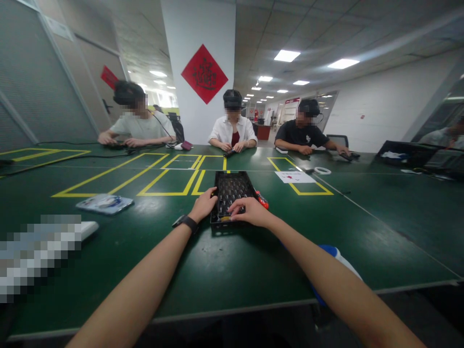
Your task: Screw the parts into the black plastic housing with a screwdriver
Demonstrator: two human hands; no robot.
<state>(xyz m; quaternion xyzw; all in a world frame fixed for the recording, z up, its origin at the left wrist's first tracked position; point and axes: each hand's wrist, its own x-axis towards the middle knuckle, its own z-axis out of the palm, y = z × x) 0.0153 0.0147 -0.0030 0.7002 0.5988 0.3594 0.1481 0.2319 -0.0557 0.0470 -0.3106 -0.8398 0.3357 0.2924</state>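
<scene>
A black rectangular case (234, 224) lies on the table in front of me, with rows of small dark parts or recesses inside. My left hand (205, 205) grips its left wall, fingers at the outer side and fingertips on the rim. Over the near right part of the case is my right hand (251, 211), its thumb and fingers pinched together inside. Whatever sits between those fingertips is too small to make out. A yellowish strip (226, 218) shows at the near end, just below the fingers. Right of the case lies a red-orange handled tool (262, 200), partly hidden.
A clear plastic packet (105, 204) lies to the left. Yellow tape outlines (170, 181), a printed paper sheet (295, 177) and a white tape roll (322, 170) are farther back. A blue-and-white object (331, 251) is under my right forearm. Three people sit opposite.
</scene>
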